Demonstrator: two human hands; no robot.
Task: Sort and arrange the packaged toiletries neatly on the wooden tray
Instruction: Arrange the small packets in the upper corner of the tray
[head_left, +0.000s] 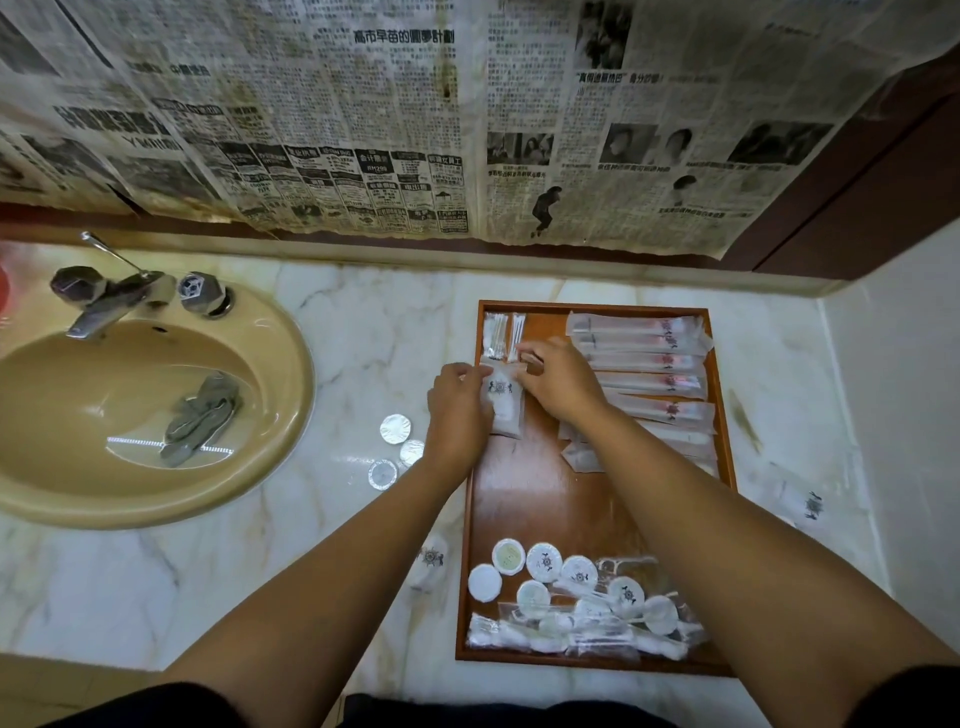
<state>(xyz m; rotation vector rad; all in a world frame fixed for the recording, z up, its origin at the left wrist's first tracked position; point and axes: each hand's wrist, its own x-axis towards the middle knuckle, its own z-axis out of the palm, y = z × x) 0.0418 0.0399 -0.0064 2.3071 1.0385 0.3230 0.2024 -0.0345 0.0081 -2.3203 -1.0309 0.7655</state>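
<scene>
Frosted white plastic with a dark crest (printed near its top), the sachet (503, 402) is lying on the wooden tray (540, 509) between both hands. The left hand (457, 408) is pinching its left edge and the right hand (563, 382) its upper right corner. Cotton-bud packets (501, 335) are lying just beyond the fingertips.

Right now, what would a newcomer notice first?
Old newspaper covers the back wall. Below it, the left grip and right grip hold a white sachet at the far-left corner of the wooden tray, beside a neat row of long packets. A grey cloth lies in the water-filled tan basin at left.
</scene>
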